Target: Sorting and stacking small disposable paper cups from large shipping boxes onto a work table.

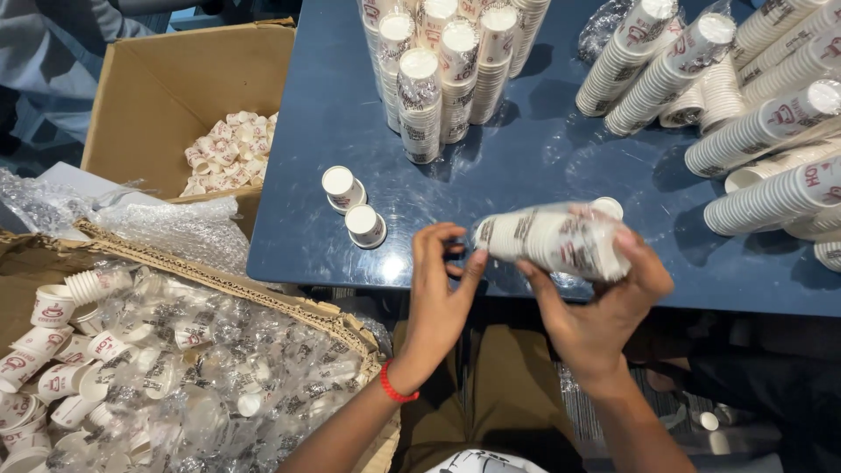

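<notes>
A dark blue table (333, 114) fills the upper view, with an open cardboard box (166, 96) of loose cups at its left edge. A second box (289, 307), nearer, holds wrapped and loose cups under clear plastic. Upright wrapped cup stacks (438, 79) stand at the table's far middle; more stacks (771, 123) lie on their sides at right. Above the near table edge, the right hand (600, 302) curls around a plastic-wrapped sleeve of paper cups (552, 238), held sideways. The left hand (438, 293) has its fingers half-bent at the sleeve's open end, apparently pinching the wrap, though blur hides the contact. Two short cup stacks (355, 206) stand just left.
</notes>
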